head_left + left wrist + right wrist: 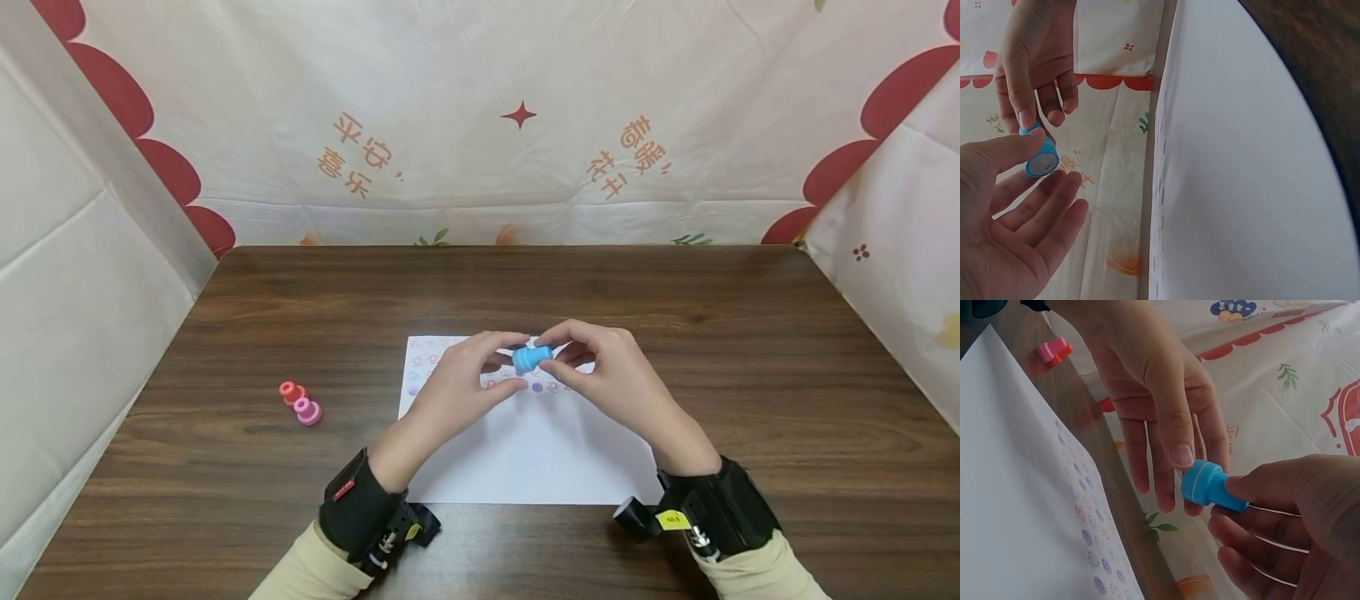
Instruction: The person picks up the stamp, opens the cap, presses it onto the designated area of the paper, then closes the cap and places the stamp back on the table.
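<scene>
My right hand pinches the narrow handle of a small blue stamp between thumb and fingertips. Around its wide end the left hand stands with thumb and fingers spread; in the head view a small gap shows between the left thumb and the stamp. The stamp's pale, round end face points toward the left palm. Both hands are above a white paper sheet, whose far part bears rows of small red and purple prints.
To the left on the wooden table are a red stamp and a pink stamp, close together. White patterned cloth hangs behind the table and at both sides. Each wrist wears a black strap with a camera.
</scene>
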{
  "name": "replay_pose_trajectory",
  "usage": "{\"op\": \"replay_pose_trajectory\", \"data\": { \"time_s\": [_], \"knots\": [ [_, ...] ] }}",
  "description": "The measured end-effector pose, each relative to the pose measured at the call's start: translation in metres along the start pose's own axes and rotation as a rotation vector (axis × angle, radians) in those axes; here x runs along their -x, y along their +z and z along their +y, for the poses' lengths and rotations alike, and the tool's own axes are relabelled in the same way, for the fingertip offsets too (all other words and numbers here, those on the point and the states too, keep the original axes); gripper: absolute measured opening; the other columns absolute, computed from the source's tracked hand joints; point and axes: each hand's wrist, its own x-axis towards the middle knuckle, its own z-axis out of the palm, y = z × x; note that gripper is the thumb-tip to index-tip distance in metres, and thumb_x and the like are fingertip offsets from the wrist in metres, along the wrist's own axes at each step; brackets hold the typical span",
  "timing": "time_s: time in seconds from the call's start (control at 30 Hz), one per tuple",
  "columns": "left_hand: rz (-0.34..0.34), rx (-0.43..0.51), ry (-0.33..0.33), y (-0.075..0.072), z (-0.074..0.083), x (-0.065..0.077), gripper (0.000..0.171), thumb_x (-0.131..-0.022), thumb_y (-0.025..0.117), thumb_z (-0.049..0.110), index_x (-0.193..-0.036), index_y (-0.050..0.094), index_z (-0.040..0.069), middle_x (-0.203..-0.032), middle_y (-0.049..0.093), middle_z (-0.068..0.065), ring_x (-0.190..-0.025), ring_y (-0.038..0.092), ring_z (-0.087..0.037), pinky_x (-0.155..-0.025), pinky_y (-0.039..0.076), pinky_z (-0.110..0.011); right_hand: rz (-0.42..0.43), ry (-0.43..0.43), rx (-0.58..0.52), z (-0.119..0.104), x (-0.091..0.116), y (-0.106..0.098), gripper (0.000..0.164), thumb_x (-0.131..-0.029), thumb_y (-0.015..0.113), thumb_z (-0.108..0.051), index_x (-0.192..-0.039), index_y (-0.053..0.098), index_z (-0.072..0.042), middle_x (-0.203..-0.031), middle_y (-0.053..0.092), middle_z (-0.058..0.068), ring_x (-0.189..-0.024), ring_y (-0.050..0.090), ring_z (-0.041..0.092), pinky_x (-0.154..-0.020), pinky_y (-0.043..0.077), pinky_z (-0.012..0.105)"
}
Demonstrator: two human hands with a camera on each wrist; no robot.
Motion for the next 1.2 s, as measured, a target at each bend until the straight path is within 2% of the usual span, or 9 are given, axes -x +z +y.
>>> {"op": "replay_pose_trajectory", "data": {
  "time_s": [0.43,0.77,1.0,1.2],
  "knots": [
    [0.038,-0.019,0.003,0.0004,-0.0006,-0.0006,0.035,-0.083,0.074,0.01,-0.116,0.063,0.009,-0.11,0.069,-0.005,-0.092,0.068,-0.014,-0.087,0.059,-0.03,-0.011,-0.006,-0.019,-0.0014,-0.0003,0.0021,0.021,-0.081,0.075,-0.005,-0.101,0.068,-0.008,-0.091,0.072,0.005,-0.072,0.064,0.012,-0.069,0.061,0.039],
    [0.044,-0.008,0.003,0.0002,-0.0025,-0.0006,0.03,-0.083,0.074,0.011,-0.11,0.063,0.008,-0.105,0.07,-0.004,-0.091,0.069,-0.016,-0.087,0.059,-0.031,-0.023,-0.011,-0.024,0.0011,-0.0007,0.0033,0.02,-0.08,0.076,-0.007,-0.1,0.07,-0.009,-0.091,0.073,0.003,-0.071,0.064,0.01,-0.068,0.061,0.038],
    [0.055,-0.002,0.006,-0.0002,-0.0026,-0.0005,0.028,-0.082,0.074,0.01,-0.109,0.063,0.009,-0.104,0.07,-0.003,-0.088,0.069,-0.012,-0.087,0.059,-0.03,-0.023,-0.002,-0.018,0.001,-0.0008,0.0036,0.019,-0.08,0.075,-0.007,-0.099,0.07,-0.009,-0.09,0.074,0.003,-0.07,0.064,0.01,-0.066,0.06,0.038],
    [0.063,-0.007,0.004,-0.0009,-0.0023,-0.0004,0.029,-0.081,0.075,0.011,-0.108,0.064,0.009,-0.103,0.071,-0.004,-0.089,0.069,-0.016,-0.087,0.059,-0.033,-0.024,0.001,-0.012,0.0017,-0.0007,0.004,0.019,-0.08,0.076,-0.006,-0.098,0.07,-0.009,-0.089,0.074,0.003,-0.07,0.064,0.01,-0.066,0.06,0.038]
  ]
}}
